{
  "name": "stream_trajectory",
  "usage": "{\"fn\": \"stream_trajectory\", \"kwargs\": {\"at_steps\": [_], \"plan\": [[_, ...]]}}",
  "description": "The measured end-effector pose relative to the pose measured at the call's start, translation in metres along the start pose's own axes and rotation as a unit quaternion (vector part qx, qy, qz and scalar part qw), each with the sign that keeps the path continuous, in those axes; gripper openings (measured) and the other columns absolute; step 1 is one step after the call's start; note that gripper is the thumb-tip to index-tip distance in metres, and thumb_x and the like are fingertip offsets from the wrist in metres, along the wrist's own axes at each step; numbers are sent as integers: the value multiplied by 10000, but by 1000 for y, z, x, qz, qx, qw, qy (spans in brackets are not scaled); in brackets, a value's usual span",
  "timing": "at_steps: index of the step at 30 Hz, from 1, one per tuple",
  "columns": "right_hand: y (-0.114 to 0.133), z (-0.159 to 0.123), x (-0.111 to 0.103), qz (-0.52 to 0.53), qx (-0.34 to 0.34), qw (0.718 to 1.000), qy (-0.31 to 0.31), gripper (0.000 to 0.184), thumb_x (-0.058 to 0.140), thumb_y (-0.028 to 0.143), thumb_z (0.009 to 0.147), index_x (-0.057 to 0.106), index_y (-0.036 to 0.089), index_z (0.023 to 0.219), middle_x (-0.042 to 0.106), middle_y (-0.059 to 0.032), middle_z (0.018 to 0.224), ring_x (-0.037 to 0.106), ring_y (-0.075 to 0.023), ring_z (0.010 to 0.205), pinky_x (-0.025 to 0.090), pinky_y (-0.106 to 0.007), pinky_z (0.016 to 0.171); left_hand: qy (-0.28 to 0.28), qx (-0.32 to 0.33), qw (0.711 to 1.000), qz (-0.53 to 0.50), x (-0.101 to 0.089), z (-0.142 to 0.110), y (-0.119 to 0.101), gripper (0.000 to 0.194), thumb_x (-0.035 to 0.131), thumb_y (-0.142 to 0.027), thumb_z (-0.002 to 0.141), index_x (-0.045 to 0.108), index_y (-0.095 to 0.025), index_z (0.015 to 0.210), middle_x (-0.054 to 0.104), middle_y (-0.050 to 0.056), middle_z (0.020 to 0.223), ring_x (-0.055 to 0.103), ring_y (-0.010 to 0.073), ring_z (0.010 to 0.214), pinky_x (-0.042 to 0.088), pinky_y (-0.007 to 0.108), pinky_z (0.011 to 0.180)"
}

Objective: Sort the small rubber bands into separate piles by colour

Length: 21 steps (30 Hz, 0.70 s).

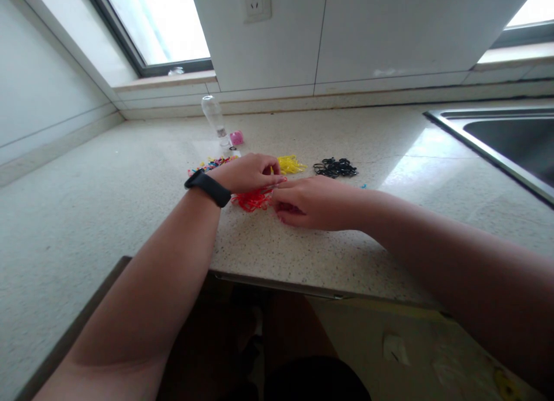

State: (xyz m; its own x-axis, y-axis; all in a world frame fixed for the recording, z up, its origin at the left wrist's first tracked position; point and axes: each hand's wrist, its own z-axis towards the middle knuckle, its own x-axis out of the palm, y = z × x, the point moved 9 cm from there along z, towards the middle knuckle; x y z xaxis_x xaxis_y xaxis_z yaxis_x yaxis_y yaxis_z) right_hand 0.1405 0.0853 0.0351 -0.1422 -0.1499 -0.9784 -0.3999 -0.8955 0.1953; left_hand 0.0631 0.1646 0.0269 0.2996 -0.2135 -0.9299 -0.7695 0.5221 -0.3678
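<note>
A loose pile of red rubber bands lies on the countertop beneath my hands. My left hand, with a black band on its wrist, reaches over this pile from the left. Its fingers are pinched together, with a bit of red rubber band at the tips. From the right, my right hand rests low at the pile's edge, its fingers curled inward; what they hold is hidden. The two hands' fingertips nearly meet. Just behind them sit yellow rubber bands, partly covered by my left hand, and mixed-colour rubber bands.
A pile of black rubber bands lies to the right, near a small blue piece. Behind stand a clear bottle and a pink cap. A metal sink is set into the counter at the far right.
</note>
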Motion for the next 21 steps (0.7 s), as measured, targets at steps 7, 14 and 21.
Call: {"fn": "stream_trajectory", "kwargs": {"at_steps": [7, 14, 21], "plan": [[0, 0, 0, -5, -2, 1000, -1, 139, 525, 259, 940, 642, 185, 933, 663, -48, 888, 466, -140, 673, 259, -300, 621, 6, -2, 1000, 6, 0, 0, -1, 313, 582, -424, 923, 692, -141, 1003, 679, 36, 763, 554, 138, 666, 357, 273, 637], [2, 0, 1, -33, 6, 999, 9, 183, 497, 281, 964, 650, 181, 979, 676, -68, 927, 490, -151, 688, 270, -307, 630, 13, -7, 1000, 23, -1, -2, -5, 327, 577, -442, 915, 676, -146, 1011, 675, 38, 778, 548, 142, 661, 352, 276, 628], [5, 0, 0, -54, 2, 999, 8, 212, 467, 278, 976, 650, 179, 1019, 682, -76, 956, 501, -154, 692, 263, -307, 631, 26, -16, 999, 29, 0, -3, -7, 325, 573, -444, 908, 659, -147, 1006, 691, 50, 815, 565, 154, 698, 361, 281, 652]]}}
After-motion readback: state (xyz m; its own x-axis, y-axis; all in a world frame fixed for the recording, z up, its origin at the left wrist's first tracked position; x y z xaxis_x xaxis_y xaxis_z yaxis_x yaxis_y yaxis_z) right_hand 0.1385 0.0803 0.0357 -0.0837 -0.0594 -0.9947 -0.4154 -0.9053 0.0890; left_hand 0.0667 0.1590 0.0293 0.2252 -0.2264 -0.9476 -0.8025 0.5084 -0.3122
